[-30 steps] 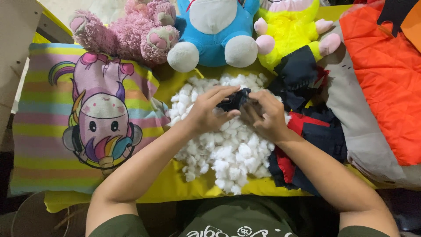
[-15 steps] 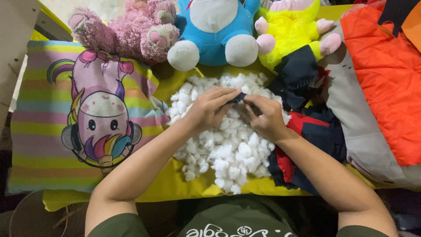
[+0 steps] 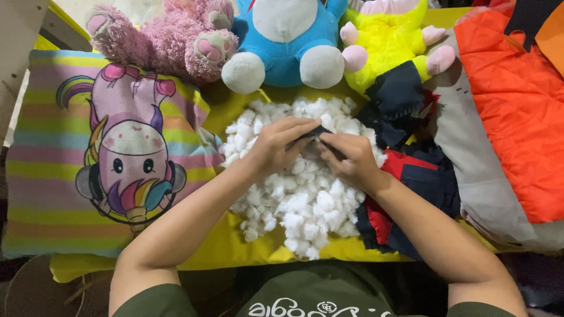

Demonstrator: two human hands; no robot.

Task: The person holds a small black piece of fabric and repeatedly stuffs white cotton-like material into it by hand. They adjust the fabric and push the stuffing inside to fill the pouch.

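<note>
With my left hand [image 3: 276,147] and right hand [image 3: 346,158] both pinching the small dark fabric piece [image 3: 314,132] over the white stuffing pile [image 3: 299,199], I judge filling barely begun, most stuffing still loose.

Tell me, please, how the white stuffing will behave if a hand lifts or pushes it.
The stuffing lies in loose separate tufts, so it probably feels very light and a lifted handful may shed bits. It looks soft and fluffy, so it likely squashes under the left hand rather than resisting. Pushed, it would probably spread over the yellow cloth instead of sliding as one mass.
</note>
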